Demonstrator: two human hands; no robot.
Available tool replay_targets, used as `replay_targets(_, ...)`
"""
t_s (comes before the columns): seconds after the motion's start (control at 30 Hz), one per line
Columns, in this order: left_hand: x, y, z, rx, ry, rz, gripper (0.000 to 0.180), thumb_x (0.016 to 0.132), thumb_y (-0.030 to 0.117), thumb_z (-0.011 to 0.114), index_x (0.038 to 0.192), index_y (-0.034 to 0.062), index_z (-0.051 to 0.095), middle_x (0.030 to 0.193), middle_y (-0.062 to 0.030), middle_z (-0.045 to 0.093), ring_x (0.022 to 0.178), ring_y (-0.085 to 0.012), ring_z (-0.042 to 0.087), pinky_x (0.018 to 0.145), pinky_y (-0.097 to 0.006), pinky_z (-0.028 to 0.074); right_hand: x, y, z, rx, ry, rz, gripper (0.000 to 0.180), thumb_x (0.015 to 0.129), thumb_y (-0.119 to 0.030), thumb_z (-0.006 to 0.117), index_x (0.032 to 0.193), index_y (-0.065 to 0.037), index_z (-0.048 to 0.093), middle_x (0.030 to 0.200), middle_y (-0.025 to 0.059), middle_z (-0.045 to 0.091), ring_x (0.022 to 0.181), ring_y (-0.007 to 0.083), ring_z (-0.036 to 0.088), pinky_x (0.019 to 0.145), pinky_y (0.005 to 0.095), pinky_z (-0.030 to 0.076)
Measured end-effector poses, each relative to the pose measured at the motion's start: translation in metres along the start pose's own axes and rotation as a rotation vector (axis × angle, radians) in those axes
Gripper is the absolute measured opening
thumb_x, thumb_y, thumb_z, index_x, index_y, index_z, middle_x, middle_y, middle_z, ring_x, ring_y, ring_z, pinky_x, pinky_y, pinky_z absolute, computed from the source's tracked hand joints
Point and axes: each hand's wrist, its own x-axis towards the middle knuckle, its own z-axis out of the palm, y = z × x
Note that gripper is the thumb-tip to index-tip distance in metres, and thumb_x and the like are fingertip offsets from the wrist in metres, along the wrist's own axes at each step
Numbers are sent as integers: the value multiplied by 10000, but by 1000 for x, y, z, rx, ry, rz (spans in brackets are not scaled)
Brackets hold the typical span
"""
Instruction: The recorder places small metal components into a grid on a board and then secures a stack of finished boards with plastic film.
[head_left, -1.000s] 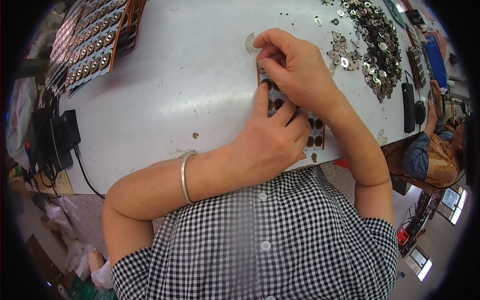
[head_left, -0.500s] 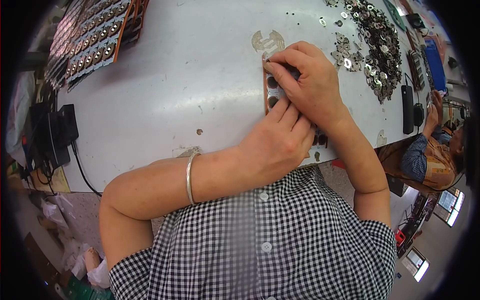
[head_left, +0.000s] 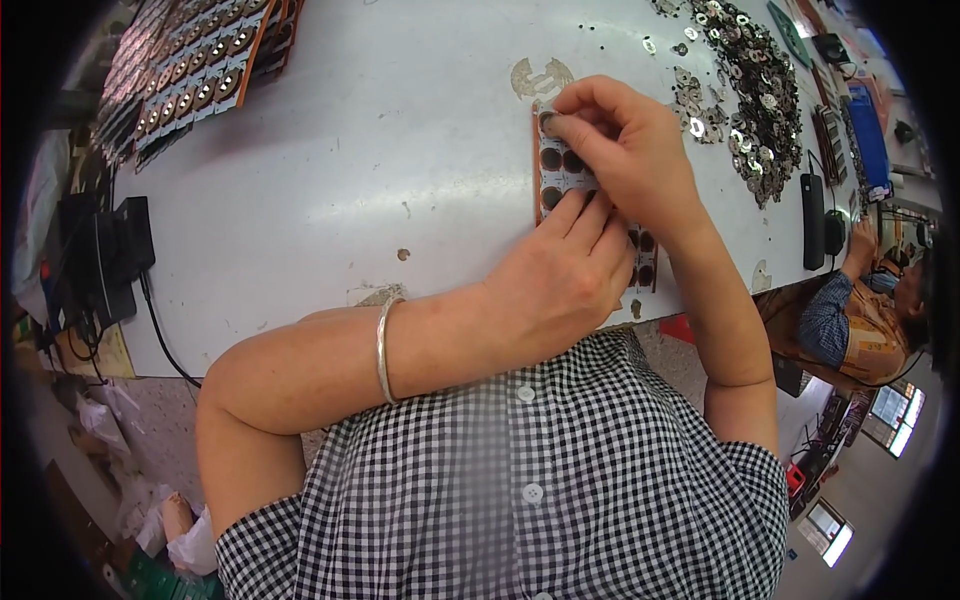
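A white circuit board panel (head_left: 562, 181) with rows of dark round discs and brown edge strips lies on the table in front of me. My right hand (head_left: 640, 150) is over its far part, thumb and forefinger pinched at the disc in the far left corner. What is between those fingertips is too small to make out. My left hand (head_left: 565, 265) covers the panel's near part, its fingers bunched with tips on the board by the right palm. Its thumb and palm are hidden, and so is anything in them. Near the table's front edge, more discs show past the left hand.
Loose silvery metal pieces (head_left: 755, 130) lie heaped at the far right. Stacked similar panels (head_left: 205, 75) stand at the far left. Black power adapters (head_left: 125, 255) with cables are at the left edge, and a black power strip (head_left: 813, 220) lies right. Another person (head_left: 850, 320) sits at the right.
My right fingertips have drawn back slightly from the panel's left edge, and more dark discs show beneath that hand. The left hand stays about where it was on the panel.
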Motion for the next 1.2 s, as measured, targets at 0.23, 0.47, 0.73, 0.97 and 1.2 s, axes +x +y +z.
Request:
replay_targets(0.23,-1,-1,1,14,3,-4,528,627,238,817,1038,-62,676,1124,-195,628,1141,-349,591,1049,-458,473,8,-1,3,49,-27,165,110,935,-79,718,997,3,677,798,0,691,710,38,625,644,222,519)
replay_targets(0.47,0,-1,2,9,15,-8,522,620,227,822,1029,-65,680,1116,-191,631,1129,-350,599,1074,-472,469,11,-10,3,-143,-17,124,138,890,-100,753,976,-12,692,803,22,689,685,73,620,650,247,525)
replay_targets(0.73,0,-2,8,55,120,44,282,775,169,605,932,-35,721,985,-185,647,1024,-377,618,1013,-523,465,2,2,8,-291,79,-20,149,863,-133,789,959,-26,749,872,56,695,755,149,673,694,287,552)
replay_targets(0.97,-4,1,3,12,42,20,433,682,240,801,1018,-20,718,1078,-153,644,1111,-347,603,1078,-516,459,-3,-2,18,-323,145,-14,216,837,-180,801,974,-21,749,859,75,707,734,189,681,676,313,554)
replay_targets(1.2,-1,-1,2,-37,1,36,429,681,228,810,1013,-24,708,1076,-157,640,1119,-351,598,1076,-532,456,-4,3,18,-327,156,-74,210,842,-189,787,965,-26,741,787,85,689,654,204,658,628,328,540)
